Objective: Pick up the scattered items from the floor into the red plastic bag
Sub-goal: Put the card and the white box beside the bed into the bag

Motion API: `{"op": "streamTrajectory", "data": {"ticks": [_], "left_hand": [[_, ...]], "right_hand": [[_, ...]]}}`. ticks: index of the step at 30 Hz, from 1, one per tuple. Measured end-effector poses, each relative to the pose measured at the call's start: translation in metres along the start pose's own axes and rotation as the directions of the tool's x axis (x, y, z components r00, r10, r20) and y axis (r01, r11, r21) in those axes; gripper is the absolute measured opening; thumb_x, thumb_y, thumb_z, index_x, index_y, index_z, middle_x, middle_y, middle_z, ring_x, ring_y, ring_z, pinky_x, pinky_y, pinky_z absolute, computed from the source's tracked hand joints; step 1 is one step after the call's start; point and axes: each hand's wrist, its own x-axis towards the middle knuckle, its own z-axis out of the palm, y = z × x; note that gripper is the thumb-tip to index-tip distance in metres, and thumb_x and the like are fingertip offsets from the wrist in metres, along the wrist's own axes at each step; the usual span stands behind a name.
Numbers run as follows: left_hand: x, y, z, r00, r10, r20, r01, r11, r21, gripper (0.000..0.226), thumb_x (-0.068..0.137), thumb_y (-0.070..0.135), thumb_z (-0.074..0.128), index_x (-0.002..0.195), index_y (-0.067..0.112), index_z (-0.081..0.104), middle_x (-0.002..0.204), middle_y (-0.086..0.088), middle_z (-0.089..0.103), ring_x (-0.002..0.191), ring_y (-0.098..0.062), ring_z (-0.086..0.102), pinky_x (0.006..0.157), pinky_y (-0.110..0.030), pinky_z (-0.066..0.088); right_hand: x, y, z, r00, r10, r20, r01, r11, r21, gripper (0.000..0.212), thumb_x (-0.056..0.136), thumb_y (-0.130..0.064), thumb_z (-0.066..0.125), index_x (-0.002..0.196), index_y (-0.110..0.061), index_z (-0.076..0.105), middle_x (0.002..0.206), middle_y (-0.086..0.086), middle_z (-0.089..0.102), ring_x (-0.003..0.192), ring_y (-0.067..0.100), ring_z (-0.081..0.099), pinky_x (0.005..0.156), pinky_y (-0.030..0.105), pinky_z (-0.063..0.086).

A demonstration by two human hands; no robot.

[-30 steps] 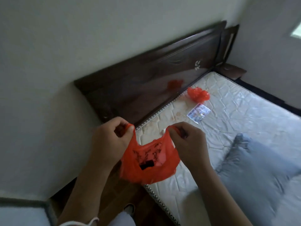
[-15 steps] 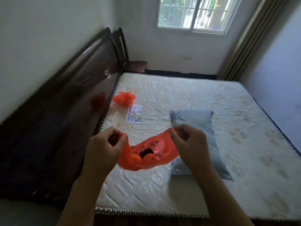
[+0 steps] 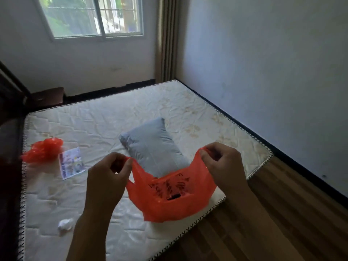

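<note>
I hold a red plastic bag (image 3: 173, 196) in the air over the near edge of a bare mattress (image 3: 105, 129). My left hand (image 3: 107, 178) pinches its left handle and my right hand (image 3: 224, 166) pinches its right handle, so the mouth is stretched between them. Dark printing shows on the bag's side and a dark object lies inside. On the mattress at the left sit a crumpled red bag (image 3: 44, 150), a printed packet (image 3: 71, 164) and a small white wad (image 3: 65, 224).
A grey pillow (image 3: 152, 146) lies mid-mattress behind the bag. The dark headboard (image 3: 9, 147) runs along the left. Wooden floor (image 3: 273, 213) shows at the right, between the mattress and the wall. A window (image 3: 90, 16) and a curtain (image 3: 166, 38) are at the back.
My view has swung to the right, from the headboard to the foot of the bed and the right wall. Both hands keep hold of the bag's handles and have pulled them wider apart.
</note>
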Motion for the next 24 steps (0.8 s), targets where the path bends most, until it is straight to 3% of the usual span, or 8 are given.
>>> {"op": "streamTrajectory", "data": {"ticks": [4, 9, 17, 20, 24], "left_hand": [[0.009, 0.021, 0.045, 0.999, 0.022, 0.049, -0.021, 1.0, -0.012, 0.009, 0.088, 0.02, 0.079, 0.082, 0.022, 0.072, 0.072, 0.011, 0.071, 0.071, -0.004, 0.068, 0.073, -0.039, 0.058], [0.02, 0.046, 0.096, 0.997, 0.042, 0.066, -0.043, 0.999, 0.011, 0.01, 0.087, 0.018, 0.079, 0.082, 0.022, 0.072, 0.071, 0.01, 0.071, 0.076, -0.003, 0.068, 0.067, -0.022, 0.05], [0.04, 0.119, 0.204, 0.981, 0.142, 0.129, -0.145, 0.989, 0.011, 0.008, 0.089, 0.018, 0.079, 0.086, 0.023, 0.073, 0.077, 0.015, 0.071, 0.075, 0.001, 0.068, 0.068, -0.026, 0.056], [0.042, 0.151, 0.25, 0.962, 0.212, 0.175, -0.213, 0.977, -0.012, 0.007, 0.089, 0.018, 0.079, 0.089, 0.023, 0.074, 0.079, 0.014, 0.072, 0.074, -0.002, 0.069, 0.073, -0.034, 0.061], [0.041, 0.191, 0.31, 0.921, 0.285, 0.266, -0.283, 0.958, -0.045, 0.003, 0.09, 0.02, 0.077, 0.09, 0.023, 0.076, 0.079, 0.015, 0.073, 0.075, -0.004, 0.071, 0.074, -0.04, 0.063]], "right_hand": [[0.02, 0.037, -0.045, 0.995, 0.045, -0.085, -0.047, 0.998, -0.029, 0.006, 0.09, -0.02, 0.077, 0.084, -0.021, 0.078, 0.072, -0.014, 0.072, 0.073, 0.003, 0.07, 0.069, 0.022, 0.057], [0.05, 0.082, -0.087, 0.985, 0.077, -0.156, -0.082, 0.996, -0.022, 0.004, 0.09, -0.018, 0.077, 0.086, -0.019, 0.079, 0.076, -0.014, 0.073, 0.076, 0.0, 0.069, 0.069, 0.014, 0.054], [0.1, 0.153, -0.16, 0.978, 0.079, -0.193, -0.086, 0.996, -0.03, 0.004, 0.09, -0.016, 0.077, 0.086, -0.016, 0.079, 0.074, -0.018, 0.071, 0.076, -0.005, 0.068, 0.067, 0.006, 0.05], [0.109, 0.186, -0.204, 0.965, 0.108, -0.241, -0.123, 0.991, -0.049, 0.004, 0.092, -0.019, 0.076, 0.089, -0.021, 0.078, 0.077, -0.02, 0.07, 0.079, -0.009, 0.066, 0.067, 0.003, 0.048], [0.11, 0.23, -0.258, 0.917, 0.174, -0.36, -0.209, 0.976, -0.059, 0.003, 0.093, -0.025, 0.075, 0.094, -0.024, 0.078, 0.081, -0.018, 0.071, 0.079, -0.001, 0.068, 0.071, 0.017, 0.056]]}}
